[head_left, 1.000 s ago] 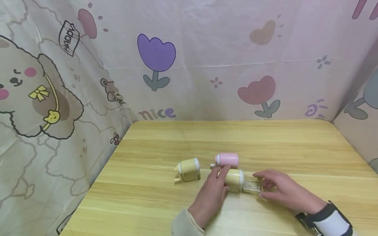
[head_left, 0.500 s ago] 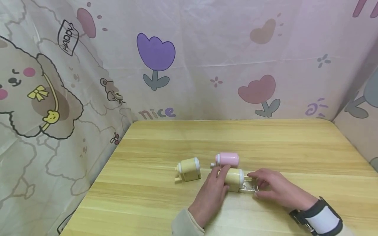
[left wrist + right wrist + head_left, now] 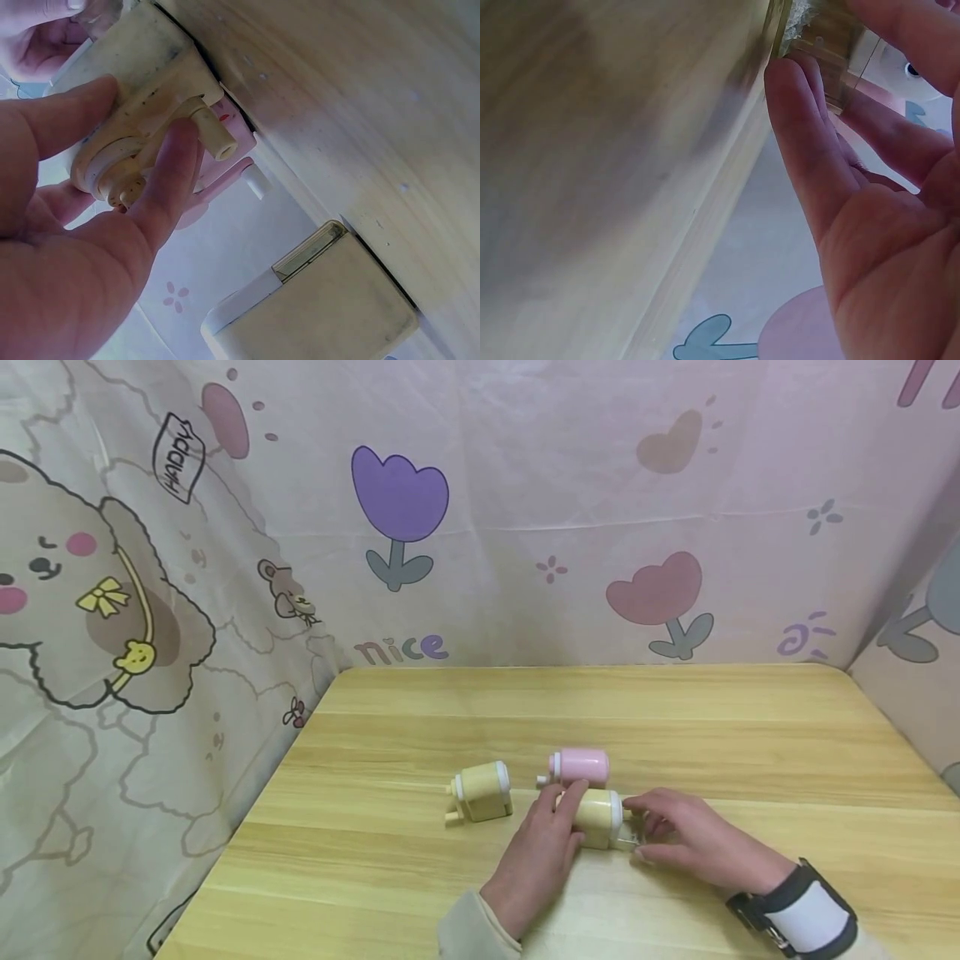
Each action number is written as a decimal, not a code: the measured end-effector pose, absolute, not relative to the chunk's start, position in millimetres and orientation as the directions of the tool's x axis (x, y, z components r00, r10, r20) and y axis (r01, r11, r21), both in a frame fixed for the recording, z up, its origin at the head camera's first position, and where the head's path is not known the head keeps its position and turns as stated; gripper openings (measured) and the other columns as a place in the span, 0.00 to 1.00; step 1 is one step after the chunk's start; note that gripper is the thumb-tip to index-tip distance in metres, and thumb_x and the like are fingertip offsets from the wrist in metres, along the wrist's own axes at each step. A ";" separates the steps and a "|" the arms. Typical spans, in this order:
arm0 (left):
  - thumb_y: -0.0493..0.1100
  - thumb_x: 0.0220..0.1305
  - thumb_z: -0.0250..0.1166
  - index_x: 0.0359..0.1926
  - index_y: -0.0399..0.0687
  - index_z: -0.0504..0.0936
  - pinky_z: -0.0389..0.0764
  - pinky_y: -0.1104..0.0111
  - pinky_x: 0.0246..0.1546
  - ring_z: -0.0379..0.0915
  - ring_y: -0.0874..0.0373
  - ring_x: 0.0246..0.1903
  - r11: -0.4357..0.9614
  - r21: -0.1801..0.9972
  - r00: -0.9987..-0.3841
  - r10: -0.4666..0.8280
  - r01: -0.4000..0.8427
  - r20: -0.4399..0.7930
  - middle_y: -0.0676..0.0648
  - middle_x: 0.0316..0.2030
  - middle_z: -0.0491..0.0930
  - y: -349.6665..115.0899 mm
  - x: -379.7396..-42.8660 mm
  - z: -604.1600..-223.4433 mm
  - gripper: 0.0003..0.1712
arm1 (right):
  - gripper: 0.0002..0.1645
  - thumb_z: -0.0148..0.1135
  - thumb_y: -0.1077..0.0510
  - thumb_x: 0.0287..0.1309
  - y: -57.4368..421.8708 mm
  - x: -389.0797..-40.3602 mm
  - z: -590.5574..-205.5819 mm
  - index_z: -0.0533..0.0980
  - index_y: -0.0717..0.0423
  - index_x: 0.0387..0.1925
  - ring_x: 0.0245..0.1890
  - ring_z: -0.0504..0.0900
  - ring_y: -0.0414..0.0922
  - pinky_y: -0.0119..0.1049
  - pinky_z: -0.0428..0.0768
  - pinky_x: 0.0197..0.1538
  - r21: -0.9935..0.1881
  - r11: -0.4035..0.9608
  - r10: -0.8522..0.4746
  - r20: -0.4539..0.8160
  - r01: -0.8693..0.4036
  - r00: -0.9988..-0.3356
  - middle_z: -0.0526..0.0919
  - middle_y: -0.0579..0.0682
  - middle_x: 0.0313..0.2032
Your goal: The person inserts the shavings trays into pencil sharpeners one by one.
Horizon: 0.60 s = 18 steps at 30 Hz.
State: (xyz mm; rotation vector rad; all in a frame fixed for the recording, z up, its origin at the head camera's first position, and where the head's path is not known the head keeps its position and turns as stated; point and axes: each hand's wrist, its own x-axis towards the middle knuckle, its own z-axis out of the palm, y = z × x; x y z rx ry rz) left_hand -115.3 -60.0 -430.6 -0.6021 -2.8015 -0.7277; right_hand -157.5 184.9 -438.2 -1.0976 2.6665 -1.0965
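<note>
My left hand (image 3: 536,852) grips a yellow crank pencil sharpener (image 3: 598,818) that stands on the table. In the left wrist view, its fingers and thumb lie around the body, one finger against the crank handle (image 3: 214,135). At the sharpener's right end, a clear shavings drawer (image 3: 628,837) sticks out a little way. My right hand (image 3: 686,835) pinches that drawer's outer end between thumb and fingers. The right wrist view shows the see-through drawer (image 3: 821,49) with some pale bits inside. The hole of the sharpener is hidden by my right hand.
A second yellow sharpener (image 3: 482,793) stands left of my left hand, its crank facing left. Just behind the held one is a pink sharpener (image 3: 583,766). The wooden table (image 3: 360,860) meets a printed cloth (image 3: 510,460) at the back and sides.
My right hand has moved left, sliding the clear drawer most of the way into the yellow sharpener. The left hand and the other sharpeners have stayed in place.
</note>
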 end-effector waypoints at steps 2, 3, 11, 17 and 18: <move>0.44 0.64 0.61 0.72 0.60 0.56 0.74 0.66 0.52 0.70 0.54 0.54 0.801 0.421 -0.901 0.337 0.426 0.272 0.47 0.56 0.68 -59.6 -115.2 -430.7 0.38 | 0.32 0.69 0.47 0.51 183.6 -158.0 -437.4 0.73 0.57 0.56 0.36 0.77 0.35 0.35 0.79 0.38 -0.637 0.495 -0.638 0.196 -0.592 -0.745 0.79 0.49 0.46; 0.43 0.64 0.61 0.72 0.60 0.56 0.74 0.66 0.52 0.70 0.54 0.54 0.801 0.420 -0.901 0.337 0.426 0.272 0.47 0.56 0.68 -59.6 -115.2 -430.7 0.38 | 0.32 0.69 0.47 0.51 183.1 -158.2 -437.1 0.73 0.57 0.56 0.36 0.77 0.35 0.35 0.79 0.38 -0.638 0.495 -0.640 0.192 -0.590 -0.744 0.79 0.49 0.46; 0.44 0.64 0.61 0.72 0.60 0.56 0.74 0.66 0.51 0.70 0.54 0.54 0.804 0.410 -0.899 0.344 0.430 0.270 0.47 0.57 0.68 -59.7 -115.1 -430.1 0.38 | 0.30 0.68 0.47 0.52 178.0 -159.7 -438.9 0.74 0.54 0.55 0.35 0.77 0.36 0.35 0.79 0.38 -0.645 0.468 -0.651 0.212 -0.605 -0.729 0.78 0.46 0.42; 0.44 0.64 0.61 0.72 0.60 0.55 0.74 0.66 0.52 0.70 0.54 0.54 0.804 0.403 -0.896 0.349 0.437 0.274 0.47 0.57 0.68 -59.7 -114.8 -429.8 0.38 | 0.29 0.68 0.47 0.52 173.3 -162.1 -442.0 0.74 0.52 0.54 0.35 0.77 0.35 0.34 0.79 0.38 -0.621 0.461 -0.654 0.244 -0.634 -0.716 0.77 0.41 0.40; 0.44 0.64 0.61 0.72 0.60 0.55 0.74 0.66 0.52 0.70 0.54 0.54 0.805 0.402 -0.896 0.349 0.437 0.274 0.47 0.57 0.68 -59.7 -114.8 -429.8 0.38 | 0.29 0.69 0.47 0.52 172.8 -162.7 -442.5 0.74 0.52 0.54 0.35 0.77 0.35 0.34 0.79 0.38 -0.617 0.462 -0.654 0.248 -0.637 -0.715 0.77 0.41 0.40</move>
